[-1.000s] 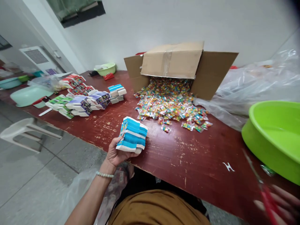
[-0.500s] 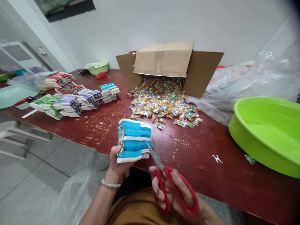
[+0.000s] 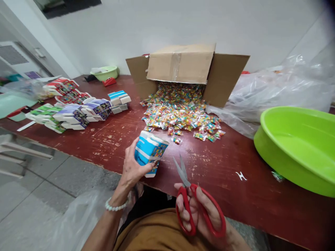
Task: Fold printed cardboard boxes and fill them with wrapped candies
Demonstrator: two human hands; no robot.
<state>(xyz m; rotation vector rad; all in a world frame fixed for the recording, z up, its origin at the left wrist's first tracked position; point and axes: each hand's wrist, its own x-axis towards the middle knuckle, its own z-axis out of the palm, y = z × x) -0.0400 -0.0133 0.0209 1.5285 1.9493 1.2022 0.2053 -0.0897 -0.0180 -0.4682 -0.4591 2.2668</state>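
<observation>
Nearer the person than the big cardboard box (image 3: 180, 68), a thick bundle of smooth, printed blue card (image 3: 148, 146) with white stripes stood tilted above the table (image 3: 217, 174), the left hand (image 3: 131, 165) closed around its side in a firm grip. The right hand (image 3: 200, 212) also lay nearer the person than the box, its grip wrapped round the red loop handles of metal scissors (image 3: 186, 183), whose pointed blades were parted, aimed toward the box and clear of the bundle. The table was dark red, worn to pale scratches. Crinkly clear packets (image 3: 180, 116) of multicoloured pieces spilled from the box's mouth, filling the surface directly before it. Left of the box sat stacks of folded cartons (image 3: 73, 113); right of it, crumpled translucent plastic sheeting (image 3: 282, 90) and a round, glossy lime basin (image 3: 288, 164) crowded the table, with a white scrap (image 3: 241, 176) lying nearer the person.
</observation>
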